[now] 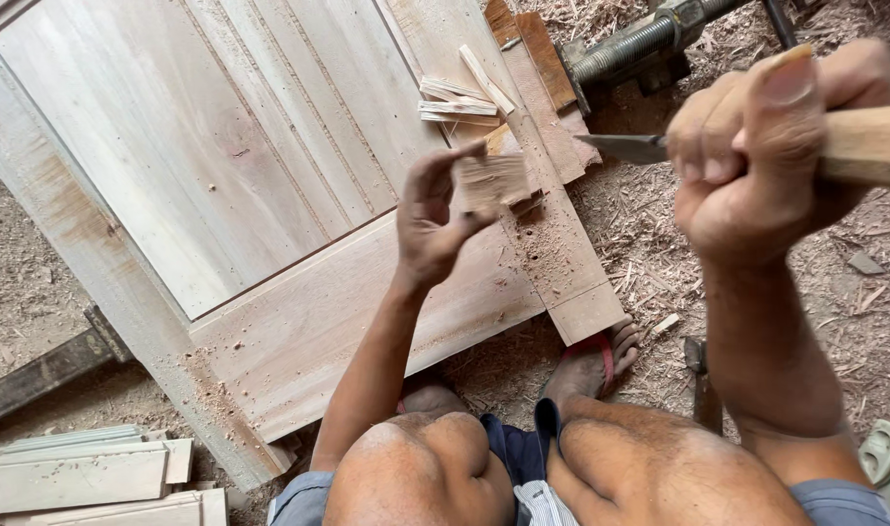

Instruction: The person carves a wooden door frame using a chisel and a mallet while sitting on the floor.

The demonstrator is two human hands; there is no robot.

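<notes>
My left hand (433,212) pinches a small flat wooden wedge (493,179) above the lower right corner of a pale wooden door panel (221,146) lying on the ground. My right hand (757,156) is raised at the upper right, fist closed around the wooden handle (869,146) of a tool whose metal blade (625,146) points left toward the wedge. Blade and wedge are a short way apart. My knees and one foot in a red sandal (596,356) show at the bottom.
Several thin wood slips (459,97) lie on the door's right stile. A metal clamp screw (640,44) sits at the top right. Stacked wood offcuts (84,472) are at the bottom left, a dark bar (45,370) beside them. Sawdust and shavings cover the ground.
</notes>
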